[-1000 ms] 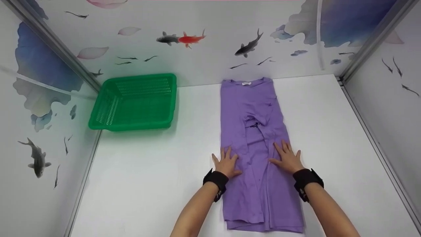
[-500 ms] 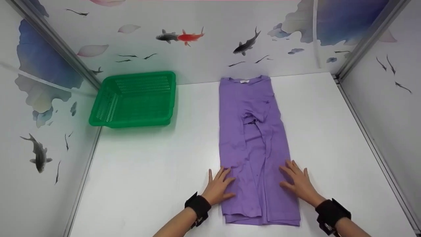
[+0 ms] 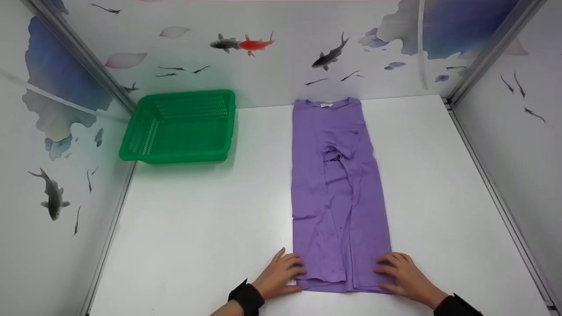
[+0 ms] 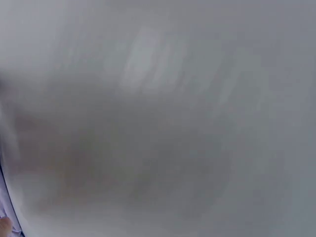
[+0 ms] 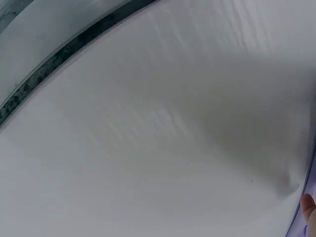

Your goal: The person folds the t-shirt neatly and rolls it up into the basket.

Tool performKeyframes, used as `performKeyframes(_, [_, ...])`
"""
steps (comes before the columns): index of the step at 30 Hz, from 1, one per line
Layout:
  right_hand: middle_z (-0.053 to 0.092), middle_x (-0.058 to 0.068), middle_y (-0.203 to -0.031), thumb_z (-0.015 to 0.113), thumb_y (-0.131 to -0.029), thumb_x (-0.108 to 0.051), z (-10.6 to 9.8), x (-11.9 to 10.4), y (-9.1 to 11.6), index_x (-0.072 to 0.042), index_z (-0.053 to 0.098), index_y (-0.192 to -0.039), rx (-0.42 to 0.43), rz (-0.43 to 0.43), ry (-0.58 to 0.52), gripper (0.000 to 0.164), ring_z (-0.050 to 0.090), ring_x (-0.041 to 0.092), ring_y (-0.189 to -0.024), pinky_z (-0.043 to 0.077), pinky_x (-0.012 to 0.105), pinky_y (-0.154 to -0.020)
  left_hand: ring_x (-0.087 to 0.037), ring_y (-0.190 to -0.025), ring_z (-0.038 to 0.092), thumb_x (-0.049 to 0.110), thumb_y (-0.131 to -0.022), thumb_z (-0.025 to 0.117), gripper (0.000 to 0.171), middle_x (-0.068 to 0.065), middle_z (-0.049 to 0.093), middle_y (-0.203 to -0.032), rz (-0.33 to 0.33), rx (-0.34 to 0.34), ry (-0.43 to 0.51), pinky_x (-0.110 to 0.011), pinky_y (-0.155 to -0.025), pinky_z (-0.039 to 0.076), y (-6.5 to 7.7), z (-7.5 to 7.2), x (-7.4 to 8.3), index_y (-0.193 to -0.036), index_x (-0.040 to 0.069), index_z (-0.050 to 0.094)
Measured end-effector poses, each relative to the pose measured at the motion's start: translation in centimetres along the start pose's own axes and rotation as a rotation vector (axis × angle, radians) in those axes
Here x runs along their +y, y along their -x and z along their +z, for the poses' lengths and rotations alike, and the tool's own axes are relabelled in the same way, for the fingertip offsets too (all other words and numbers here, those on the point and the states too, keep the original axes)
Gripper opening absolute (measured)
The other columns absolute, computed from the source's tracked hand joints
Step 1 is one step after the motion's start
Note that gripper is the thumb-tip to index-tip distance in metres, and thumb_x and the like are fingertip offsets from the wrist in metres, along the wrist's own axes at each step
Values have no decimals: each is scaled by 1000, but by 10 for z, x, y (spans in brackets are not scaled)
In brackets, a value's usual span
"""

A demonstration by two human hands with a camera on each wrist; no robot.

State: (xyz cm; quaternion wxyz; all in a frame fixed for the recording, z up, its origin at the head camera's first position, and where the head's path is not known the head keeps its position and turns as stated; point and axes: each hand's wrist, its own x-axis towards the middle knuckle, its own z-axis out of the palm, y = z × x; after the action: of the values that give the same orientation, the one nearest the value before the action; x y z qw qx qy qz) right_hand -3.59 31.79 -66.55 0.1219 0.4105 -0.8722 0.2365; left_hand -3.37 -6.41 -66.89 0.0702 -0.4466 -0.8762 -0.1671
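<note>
the left hand (image 3: 277, 277) and right hand (image 3: 406, 277) sit well apart at the near corners of the purple garment (image 3: 339, 195), seemingly to steady its hem; whether they pinch it i cannot tell; it lies lengthwise on the white table (image 3: 197, 219), right of the green basket (image 3: 186, 156); long, narrow, lightly creased, with overlapping layers.

- There is a big gap between the green basket (image 3: 189, 157) and the purple clothes (image 3: 340, 193).
- More room right of the clothes.
- The back wall (image 3: 281, 77) blocks the far side.
</note>
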Motion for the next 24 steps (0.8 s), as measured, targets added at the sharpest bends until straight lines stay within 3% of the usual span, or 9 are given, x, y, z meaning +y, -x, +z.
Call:
performKeyframes(7, [55, -1, -100, 78, -58, -36, -2, 5, 3, -18, 67, -97, -48, -18, -28, 44, 48, 17, -91, 24, 33, -82, -10, -95, 50, 39, -70, 72, 30, 7, 54, -97, 43, -5, -28, -31, -88, 38, -9, 0, -4, -94, 22, 64])
performKeyframes(15, [56, -5, -91, 78, -58, -23, 0, 5, -1, -18, 70, -82, 29, -39, -50, 26, 51, 14, -85, 29, 34, -82, -7, -79, 51, 25, -68, 73, 17, 8, 56, -85, 45, 54, -93, -22, -73, 39, -18, 3, -3, -81, 20, 64])
performKeyframes(24, [57, -12, -79, 76, -54, -5, -6, -1, -2, -19, 64, -73, 41, 91, -42, 27, 52, 8, -76, 35, 37, -71, -7, -72, 54, 14, -68, 69, 16, 8, 58, -78, 1, 74, -45, -20, -65, 37, -22, -4, 2, -81, 16, 61])
